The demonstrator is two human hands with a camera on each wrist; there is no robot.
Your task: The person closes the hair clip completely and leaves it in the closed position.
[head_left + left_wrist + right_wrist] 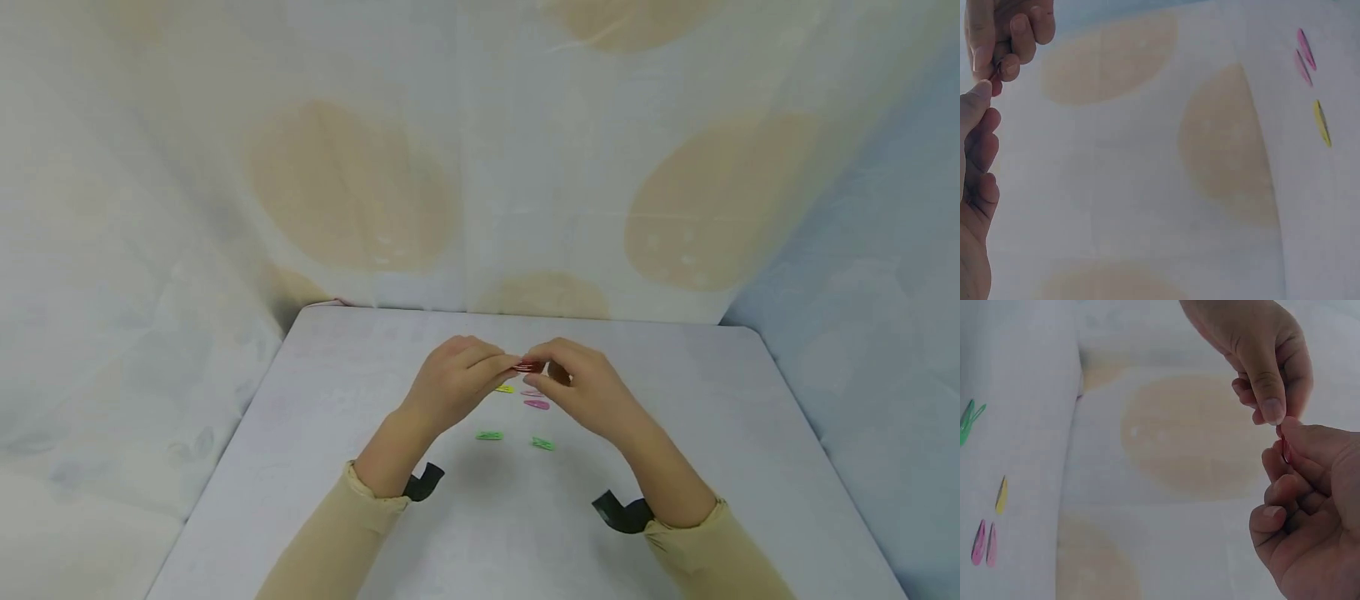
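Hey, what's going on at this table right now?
A person in tan sleeves holds a small red hair clip above a white table, pinched between the fingertips of the left hand and the right hand. On the table under the hands lie more snap clips: a yellow clip, two pink clips and two green clips. Nobody is touching those.

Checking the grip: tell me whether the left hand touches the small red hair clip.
Touching. The right wrist view shows the left hand with thumb tip pressed on the small red hair clip, which the right hand also pinches.
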